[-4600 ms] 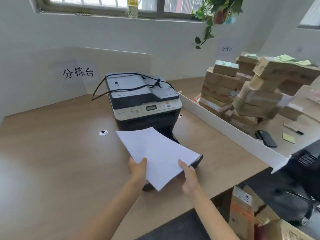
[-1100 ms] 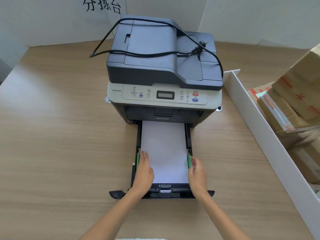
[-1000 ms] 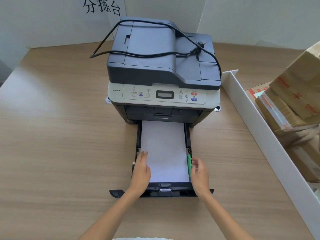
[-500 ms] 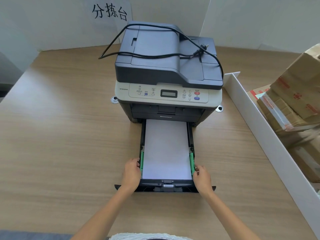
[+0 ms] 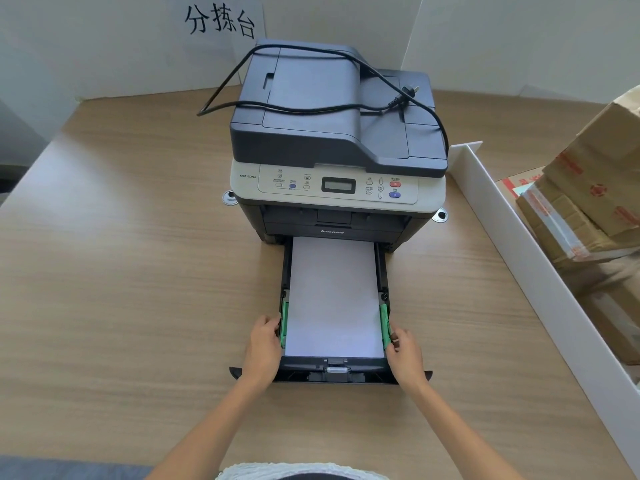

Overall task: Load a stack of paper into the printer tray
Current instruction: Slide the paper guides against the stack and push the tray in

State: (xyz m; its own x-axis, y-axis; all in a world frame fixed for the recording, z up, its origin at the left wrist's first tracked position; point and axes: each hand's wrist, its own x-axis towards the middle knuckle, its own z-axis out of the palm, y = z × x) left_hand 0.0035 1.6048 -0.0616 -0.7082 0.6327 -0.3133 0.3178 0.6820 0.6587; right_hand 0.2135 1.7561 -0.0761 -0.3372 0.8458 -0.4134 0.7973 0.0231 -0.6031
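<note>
A dark grey and cream printer point(image 5: 337, 133) stands on the wooden desk. Its black paper tray point(image 5: 332, 374) is pulled out toward me. A white stack of paper point(image 5: 334, 296) lies flat inside the tray, between two green side guides. My left hand point(image 5: 263, 344) grips the tray's left side at the left green guide point(image 5: 284, 323). My right hand point(image 5: 403, 351) grips the tray's right side at the right green guide point(image 5: 384, 323). Neither hand rests on the paper.
A black power cable point(image 5: 311, 109) lies looped across the printer lid. A white divider board point(image 5: 540, 271) runs along the right, with stacked cardboard parcels point(image 5: 595, 202) behind it. A white wall panel with black characters point(image 5: 220, 22) stands at the back.
Earlier I held the paper above the tray; then it lay in the tray with my hands on it. Both hands have since slid outward to the tray's sides at the green guides.
</note>
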